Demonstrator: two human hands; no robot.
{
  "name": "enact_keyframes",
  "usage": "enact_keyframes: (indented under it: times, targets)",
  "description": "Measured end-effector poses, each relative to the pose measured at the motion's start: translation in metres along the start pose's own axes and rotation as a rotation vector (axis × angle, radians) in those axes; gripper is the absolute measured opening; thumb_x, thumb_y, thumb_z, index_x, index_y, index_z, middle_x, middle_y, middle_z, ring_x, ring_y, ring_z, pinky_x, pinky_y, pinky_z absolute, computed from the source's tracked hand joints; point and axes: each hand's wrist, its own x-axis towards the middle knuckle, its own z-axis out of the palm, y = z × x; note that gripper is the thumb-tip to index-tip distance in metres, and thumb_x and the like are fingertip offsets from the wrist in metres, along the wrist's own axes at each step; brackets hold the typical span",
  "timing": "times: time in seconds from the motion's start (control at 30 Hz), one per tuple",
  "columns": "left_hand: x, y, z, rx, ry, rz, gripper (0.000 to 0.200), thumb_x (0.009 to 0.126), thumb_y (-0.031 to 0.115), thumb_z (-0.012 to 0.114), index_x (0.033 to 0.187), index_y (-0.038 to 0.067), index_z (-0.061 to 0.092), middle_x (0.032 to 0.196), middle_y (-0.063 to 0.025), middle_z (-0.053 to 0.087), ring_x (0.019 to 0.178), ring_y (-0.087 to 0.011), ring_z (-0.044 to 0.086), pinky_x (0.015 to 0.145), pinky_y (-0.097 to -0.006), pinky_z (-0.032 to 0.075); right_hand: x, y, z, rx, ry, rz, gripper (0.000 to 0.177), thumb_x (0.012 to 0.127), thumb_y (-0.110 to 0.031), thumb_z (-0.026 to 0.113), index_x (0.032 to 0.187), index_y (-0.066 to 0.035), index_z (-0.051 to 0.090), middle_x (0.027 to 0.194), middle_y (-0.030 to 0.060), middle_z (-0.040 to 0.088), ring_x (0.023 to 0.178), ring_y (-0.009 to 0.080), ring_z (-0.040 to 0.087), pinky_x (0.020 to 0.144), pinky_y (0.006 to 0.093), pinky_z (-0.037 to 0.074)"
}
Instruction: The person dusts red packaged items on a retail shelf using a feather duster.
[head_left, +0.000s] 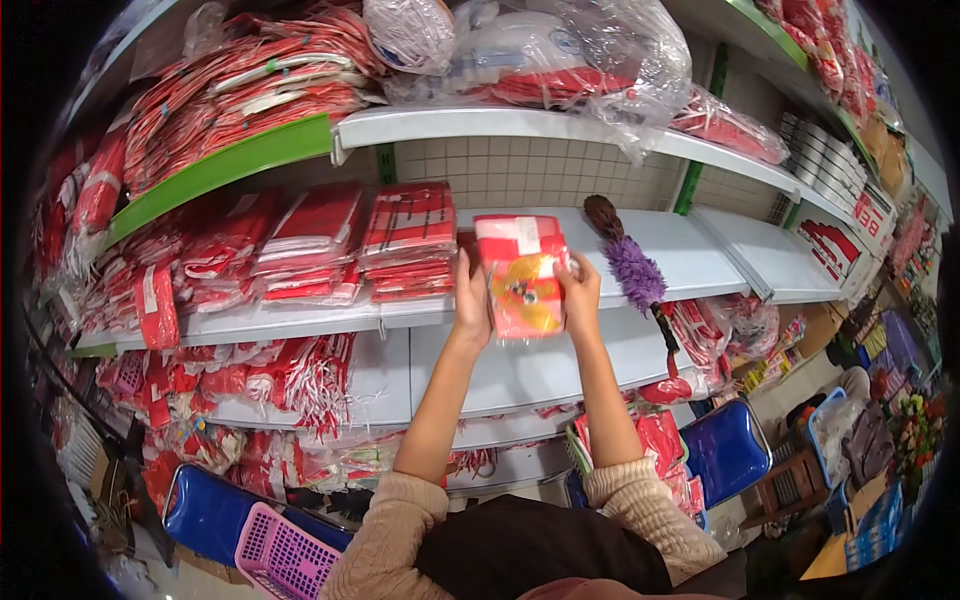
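Note:
A stack of folded red and white packets in clear plastic [520, 278], with a yellow-gold print on the front one, is held upright between my two hands above the middle shelf. My left hand [472, 300] presses along its left edge, the fingers partly hidden behind it. On the right side, my right hand [580, 290] grips it with the thumb over the front. Just left of my left hand stands a pile of red bagged packets [408, 235]. A purple feather duster [635, 272] lies on the shelf to the right of my right hand.
More bagged red goods [310, 235] fill the middle shelf [440, 312] at left. The upper shelf [500, 124] bears red stacks and plastic bags. Below are a pink basket [285, 555], a blue chair [210, 515] and another blue chair [725, 450].

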Motion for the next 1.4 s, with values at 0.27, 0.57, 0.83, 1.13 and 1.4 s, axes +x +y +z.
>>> enact_keyframes:
  times: [0.27, 0.57, 0.83, 1.13, 1.4]
  targets:
    - [-0.021, -0.015, -0.034, 1.449, 0.21, 0.182, 0.08, 0.081, 0.046, 0.056, 0.133, -0.008, 0.026, 0.136, -0.0269, 0.029, 0.129, -0.035, 0.027, 0.106, -0.0415, 0.02, 0.104, 0.102, 0.01, -0.617, -0.205, -0.007, 0.043, 0.072, -0.005, 0.063, 0.11, 0.009, 0.051, 0.086, 0.0143, 0.062, 0.075, 0.0195, 0.061, 0.067, 0.0293, 0.048]
    - [-0.044, -0.036, -0.023, 1.981, 0.379, 0.403, 0.077, 0.076, 0.041, 0.06, 0.128, -0.009, 0.033, 0.133, -0.0205, 0.036, 0.123, -0.0322, 0.035, 0.105, -0.0464, 0.018, 0.073, 0.055, 0.025, -0.985, -0.299, -0.066, 0.067, 0.067, -0.03, 0.067, 0.121, 0.005, 0.048, 0.109, 0.0249, 0.057, 0.099, 0.0349, 0.056, 0.089, 0.0373, 0.041]
    - [-0.049, -0.034, -0.023, 2.016, 0.353, 0.421, 0.081, 0.074, 0.038, 0.063, 0.132, -0.006, 0.028, 0.134, -0.019, 0.035, 0.123, -0.0305, 0.034, 0.106, -0.0459, 0.016, 0.052, 0.046, 0.022, -1.026, -0.334, -0.07, 0.073, 0.071, -0.044, 0.064, 0.122, 0.006, 0.046, 0.129, 0.0279, 0.041, 0.119, 0.0379, 0.041, 0.096, 0.038, 0.035]
    - [-0.094, -0.027, 0.003, 1.645, 0.105, 0.512, 0.043, 0.079, 0.025, 0.06, 0.116, 0.005, 0.05, 0.119, -0.0122, 0.049, 0.112, -0.0295, 0.045, 0.095, -0.0423, 0.032, -0.109, 0.033, -0.008, -0.57, 0.051, -0.276, 0.036, 0.079, -0.008, 0.056, 0.115, -0.002, 0.052, 0.128, 0.018, 0.045, 0.12, 0.0327, 0.041, 0.1, 0.0394, 0.031]
    - [-0.133, -0.14, 0.01, 1.395, -0.293, 0.221, 0.028, 0.08, 0.018, 0.059, 0.105, 0.006, 0.057, 0.11, -0.0088, 0.055, 0.102, -0.0278, 0.051, 0.087, -0.038, 0.039, -0.25, 0.066, -0.108, -0.576, 0.258, 0.112, 0.038, 0.078, -0.005, 0.059, 0.115, -0.003, 0.05, 0.113, 0.0132, 0.055, 0.096, 0.0243, 0.058, 0.083, 0.0338, 0.045]
